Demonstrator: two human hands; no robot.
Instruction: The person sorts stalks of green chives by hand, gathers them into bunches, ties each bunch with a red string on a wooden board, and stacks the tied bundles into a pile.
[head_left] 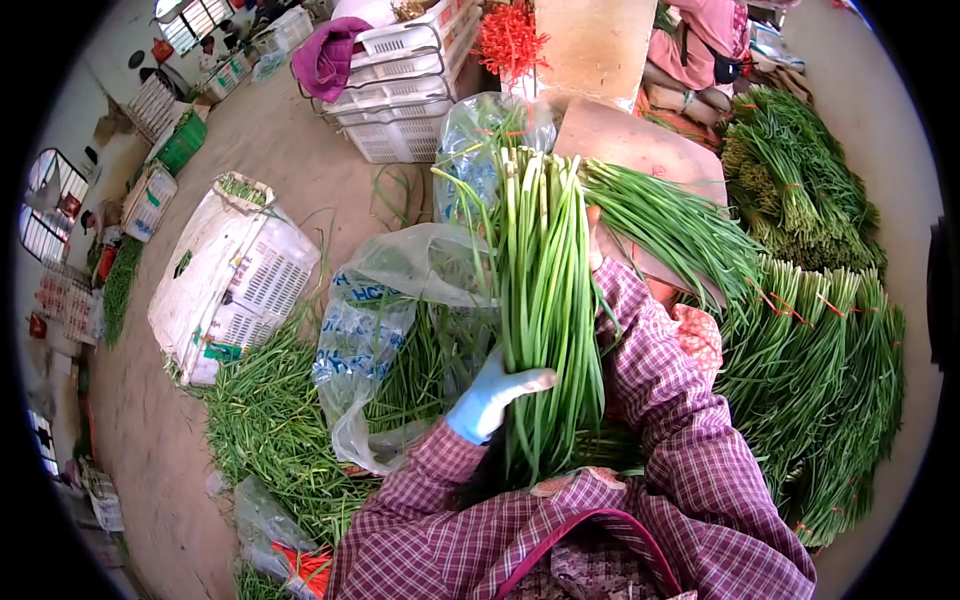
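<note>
A thick bundle of long green stalks (545,300) stands upright in front of me, pale cut ends at the top. My left hand (495,393), in a light blue glove with bare fingertips, is wrapped round its lower leafy part. At the upper right side of the bundle is my right hand (596,238), mostly hidden behind the stalks, its fingers out of sight. Another loose bunch of green stalks (670,220) lies on a tan board (640,150) just right of my right hand.
Stacked white crates (400,115) stand at the back. Clear plastic bags (365,335) and loose greens (275,400) lie left, beside a white crate (265,275). Tied green bundles (820,370) fill the right. Red ties (510,40) hang beyond the board, near a person in pink (690,50).
</note>
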